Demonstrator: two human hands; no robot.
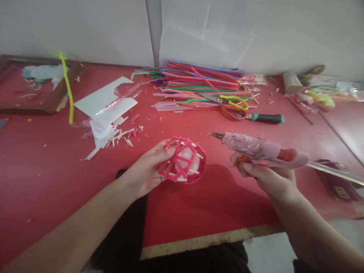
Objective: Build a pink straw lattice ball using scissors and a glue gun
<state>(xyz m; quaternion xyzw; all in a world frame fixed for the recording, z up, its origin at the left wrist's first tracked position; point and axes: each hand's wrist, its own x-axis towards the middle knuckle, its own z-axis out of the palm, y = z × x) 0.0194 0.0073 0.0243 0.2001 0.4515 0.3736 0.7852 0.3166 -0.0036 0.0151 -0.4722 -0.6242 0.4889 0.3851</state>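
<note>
My left hand [148, 168] grips a small pink dome-shaped cage of straw pieces [183, 161] with a white ball inside, held just above the red table [199, 212]. My right hand [263, 174] is closed round a pink glue gun [261, 149], its metal nozzle pointing left, a short gap from the cage. A clear glue stick [335, 170] juts from the gun's back end.
A pile of coloured straws [196, 85] lies at the back centre, with yellow-handled scissors [231, 100] and a green-handled knife [265, 118] beside it. White paper scraps [106, 104] and straw cuttings lie at left. A tray [34, 91] sits far left, plastic bags far right.
</note>
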